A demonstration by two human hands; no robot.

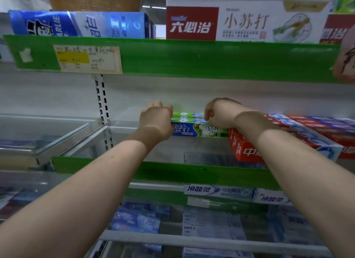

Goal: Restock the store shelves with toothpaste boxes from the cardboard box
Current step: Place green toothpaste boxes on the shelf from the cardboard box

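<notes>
A small stack of green and blue toothpaste boxes [192, 126] lies on the middle glass shelf [169, 148]. My left hand [156, 117] presses flat against the stack's left end, fingers straight. My right hand [221, 113] grips the right end of the stack, fingers curled over the top boxes. The far side of the stack is hidden behind my hands. The cardboard box is out of sight.
Red toothpaste boxes [288, 136] lie right of the stack, touching it. Green price rails [172, 58] front each shelf. Blue boxes [76, 24] and white-red cartons [240, 21] stand on the top shelf. Lower shelves hold several pale blue boxes [217, 190]. A perforated upright [101, 100] divides the bays.
</notes>
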